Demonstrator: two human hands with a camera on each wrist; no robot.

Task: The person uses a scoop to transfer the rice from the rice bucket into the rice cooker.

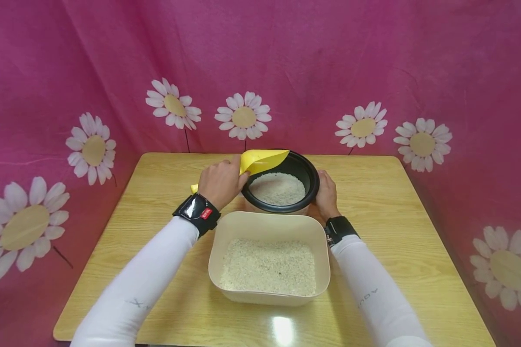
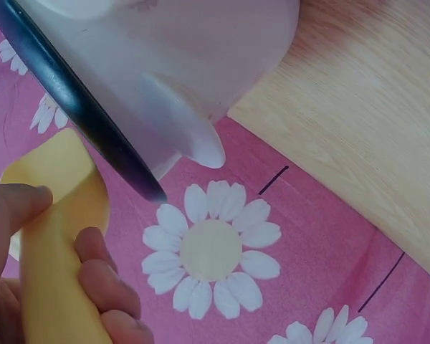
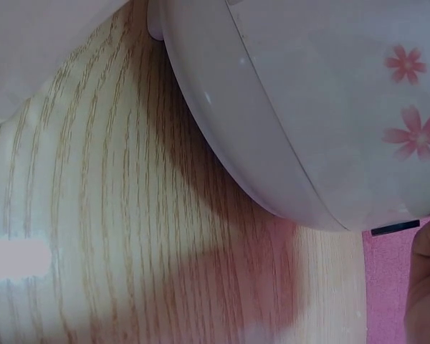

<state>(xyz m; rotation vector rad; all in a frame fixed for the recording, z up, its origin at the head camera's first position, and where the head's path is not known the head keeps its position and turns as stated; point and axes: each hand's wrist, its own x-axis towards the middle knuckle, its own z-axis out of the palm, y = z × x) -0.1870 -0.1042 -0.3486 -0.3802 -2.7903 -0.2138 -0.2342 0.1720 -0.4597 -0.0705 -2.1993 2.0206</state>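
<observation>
My left hand (image 1: 220, 182) grips the handle of a yellow scoop (image 1: 260, 159), its bowl tilted over the far left rim of a rice cooker (image 1: 314, 180). In the left wrist view, fingers and thumb wrap round the yellow handle (image 2: 61, 279). White grains that look like rice (image 1: 278, 189) lie in the cooker's black inner pot. At the cooker's right side, my right hand (image 1: 327, 195) holds the body just below the rim. The right wrist view shows its white wall with pink flowers (image 3: 418, 135), and part of my hand (image 3: 426, 279) at the edge.
A cream plastic tub (image 1: 269, 301) stands in front of the cooker, nearer to me, with more pale grains (image 1: 269, 265) inside. Both are on a wooden table (image 1: 386, 270). Pink cloth (image 1: 295, 72) with daisies hangs behind and at both sides.
</observation>
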